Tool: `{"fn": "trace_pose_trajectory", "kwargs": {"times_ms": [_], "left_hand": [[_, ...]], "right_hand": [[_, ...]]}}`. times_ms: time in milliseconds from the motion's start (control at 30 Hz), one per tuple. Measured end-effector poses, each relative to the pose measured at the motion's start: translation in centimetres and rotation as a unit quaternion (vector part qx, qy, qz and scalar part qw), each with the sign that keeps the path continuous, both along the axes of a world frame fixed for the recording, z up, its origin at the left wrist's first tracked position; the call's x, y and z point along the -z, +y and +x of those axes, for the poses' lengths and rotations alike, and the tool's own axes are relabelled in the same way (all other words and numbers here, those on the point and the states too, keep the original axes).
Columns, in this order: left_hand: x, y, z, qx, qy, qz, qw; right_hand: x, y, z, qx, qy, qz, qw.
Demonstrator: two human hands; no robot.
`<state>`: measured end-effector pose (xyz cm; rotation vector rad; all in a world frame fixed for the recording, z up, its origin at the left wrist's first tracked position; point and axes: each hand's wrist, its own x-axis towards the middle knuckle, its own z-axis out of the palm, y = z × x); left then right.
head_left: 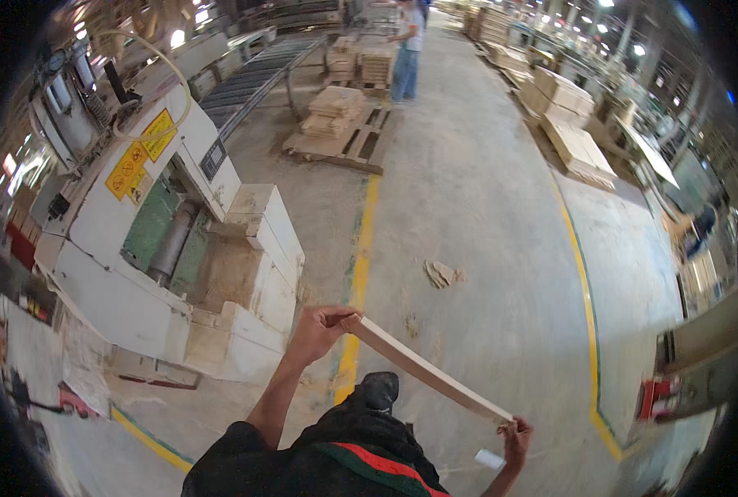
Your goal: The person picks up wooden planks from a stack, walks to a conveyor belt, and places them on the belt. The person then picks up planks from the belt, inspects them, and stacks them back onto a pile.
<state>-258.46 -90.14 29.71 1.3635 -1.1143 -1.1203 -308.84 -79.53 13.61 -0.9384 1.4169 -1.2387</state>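
A long, narrow strip of pale wood (pixel 431 373) spans the space between my two hands, slanting from upper left down to lower right. My left hand (pixel 323 331) is closed round its far left end, fingers and thumb wrapped over the tip. At the other end, my right hand (pixel 515 439) grips the strip, with its fingers curled about the wood. The strip is held above the concrete floor, in front of my body. Left of my left hand stands a white machine (pixel 162 248) with a metal roller (pixel 174 242) in its dusty opening.
A roller conveyor (pixel 257 74) runs behind the machine. Stacked boards lie on a wooden pallet (pixel 369 141) ahead, near a person (pixel 408 58) in blue trousers. More board stacks (pixel 576 145) line the right. Yellow lines (pixel 360 265) mark the floor, where a crumpled scrap (pixel 441 273) lies.
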Motion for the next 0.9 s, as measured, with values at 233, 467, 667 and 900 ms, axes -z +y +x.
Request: {"fn": "trace_pose_trajectory", "kwargs": {"times_ms": [233,467,667,900], "left_hand": [[8.6,-22.9,-5.8,-0.081,-0.065,0.027,0.994],[2.2,-53.4,-12.1,-0.146,-0.119,0.001,0.982],[2.5,-79.7,-19.0,-0.010,-0.143,0.016,0.990],[3.9,-111.9,-25.7,-0.071,-0.146,-0.003,0.987]], "right_hand": [[1.9,-34.9,-7.5,-0.068,0.059,-0.021,0.996],[1.8,-55.5,-6.9,-0.072,-0.091,0.075,0.990],[9.1,-73.9,-10.0,0.056,-0.228,0.097,0.967],[11.9,-107.6,-15.2,0.089,-0.129,0.112,0.981]]}}
